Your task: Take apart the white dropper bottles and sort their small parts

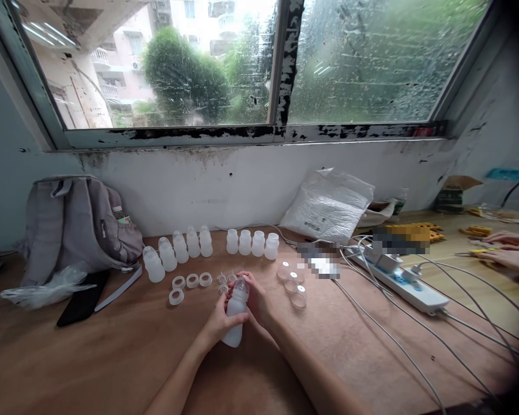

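Observation:
A translucent white baby bottle (234,325) is held tilted over the near middle of the table. My left hand (219,321) wraps round its body, with the thumb across the front. At the bottle's top, the fingers of my right hand (256,297) close round the collar and clear cap. Just behind my hands lie a few small clear nipples (222,279), partly hidden by my fingers. White screw rings (192,280) rest to their left. Round clear caps (291,284) lie to the right. Farther back stand capped bottles (180,248) at the left and open-necked bottles (245,242) at the right.
A grey backpack (80,225), a plastic bag (47,288) and a black flat item (83,298) occupy the left. Cables run from a white power strip (404,288) across the right side. A silvery packing bag (328,204) leans by the wall. Another person's hand (508,253) is far right.

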{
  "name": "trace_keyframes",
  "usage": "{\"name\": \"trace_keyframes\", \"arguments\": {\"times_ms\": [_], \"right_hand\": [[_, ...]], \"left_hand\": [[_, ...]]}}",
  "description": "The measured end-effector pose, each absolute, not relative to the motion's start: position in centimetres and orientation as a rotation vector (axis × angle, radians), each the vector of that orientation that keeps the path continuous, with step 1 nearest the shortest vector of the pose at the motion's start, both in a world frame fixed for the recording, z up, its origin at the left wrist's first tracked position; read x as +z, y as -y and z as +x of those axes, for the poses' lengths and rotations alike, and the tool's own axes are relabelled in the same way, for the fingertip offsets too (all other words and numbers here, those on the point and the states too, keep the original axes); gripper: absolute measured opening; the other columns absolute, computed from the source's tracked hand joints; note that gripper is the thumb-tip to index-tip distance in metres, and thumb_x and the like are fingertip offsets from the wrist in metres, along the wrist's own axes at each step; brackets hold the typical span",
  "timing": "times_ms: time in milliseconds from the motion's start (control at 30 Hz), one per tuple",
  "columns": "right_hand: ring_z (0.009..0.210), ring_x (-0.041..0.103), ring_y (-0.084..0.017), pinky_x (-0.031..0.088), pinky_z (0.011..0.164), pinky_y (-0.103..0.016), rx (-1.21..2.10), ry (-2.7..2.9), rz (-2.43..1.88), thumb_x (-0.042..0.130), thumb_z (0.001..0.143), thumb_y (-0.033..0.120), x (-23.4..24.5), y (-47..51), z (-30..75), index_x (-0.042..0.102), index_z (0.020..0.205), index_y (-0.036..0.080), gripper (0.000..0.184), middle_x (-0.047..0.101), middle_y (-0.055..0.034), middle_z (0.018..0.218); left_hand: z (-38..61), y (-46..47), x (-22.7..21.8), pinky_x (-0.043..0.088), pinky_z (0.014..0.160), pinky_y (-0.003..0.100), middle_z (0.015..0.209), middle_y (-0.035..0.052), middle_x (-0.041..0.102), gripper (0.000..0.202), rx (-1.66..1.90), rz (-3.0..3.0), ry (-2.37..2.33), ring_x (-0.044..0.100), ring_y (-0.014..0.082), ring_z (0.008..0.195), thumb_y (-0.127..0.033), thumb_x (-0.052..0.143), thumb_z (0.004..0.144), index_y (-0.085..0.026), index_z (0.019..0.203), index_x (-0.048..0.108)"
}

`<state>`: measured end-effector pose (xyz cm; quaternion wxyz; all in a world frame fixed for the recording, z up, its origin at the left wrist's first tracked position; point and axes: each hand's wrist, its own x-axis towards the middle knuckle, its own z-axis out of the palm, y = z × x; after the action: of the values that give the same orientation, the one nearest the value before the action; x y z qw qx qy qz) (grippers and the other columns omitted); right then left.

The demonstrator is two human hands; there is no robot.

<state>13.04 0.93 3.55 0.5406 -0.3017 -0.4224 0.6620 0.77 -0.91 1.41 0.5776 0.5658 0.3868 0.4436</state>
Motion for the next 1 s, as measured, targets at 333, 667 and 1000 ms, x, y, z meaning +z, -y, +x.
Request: {"name": "trace_keyframes", "arguments": {"times_ms": [333, 667, 1000], "right_hand": [[0.067, 0.058, -0.02, 0.044, 0.062, -0.033, 1.572, 0.917, -0.67, 0.049, 0.075, 0.044, 3.2, -1.1, 12.8, 0.045, 0.095, 0.025, 0.028, 0.06, -0.0016, 0.077], [0.062, 0.055, -0.016, 0.043, 0.061, -0.03, 1.63, 0.871, -0.629, 0.05, 0.075, 0.041, 3.2, -0.9, 12.7, 0.052, 0.082, 0.022, 0.02, 0.059, 0.0, 0.068], [0.061, 0.055, -0.015, 0.042, 0.059, -0.027, 1.63, 0.862, -0.58, 0.053, 0.075, 0.036, 3.2, -0.8, 12.2, 0.051, 0.079, 0.022, 0.015, 0.058, 0.0011, 0.065]], "left_hand": [[0.8, 0.8, 0.9, 0.043, 0.063, 0.026, 0.086, 0.0068, 0.059, 0.05, 1.014, 1.369, -0.939, 0.056, 0.0192, 0.075, -0.029, 0.071, 0.057, -0.014, 0.098, 0.048], [0.8, 0.7, 0.8, 0.043, 0.068, 0.027, 0.091, 0.0079, 0.058, 0.051, 1.059, 1.37, -0.901, 0.055, 0.0203, 0.08, -0.029, 0.072, 0.056, -0.013, 0.1, 0.05], [0.7, 0.5, 0.3, 0.044, 0.068, 0.025, 0.092, 0.0053, 0.057, 0.053, 1.109, 1.303, -0.821, 0.055, 0.017, 0.079, -0.027, 0.071, 0.057, -0.013, 0.102, 0.048]]}}
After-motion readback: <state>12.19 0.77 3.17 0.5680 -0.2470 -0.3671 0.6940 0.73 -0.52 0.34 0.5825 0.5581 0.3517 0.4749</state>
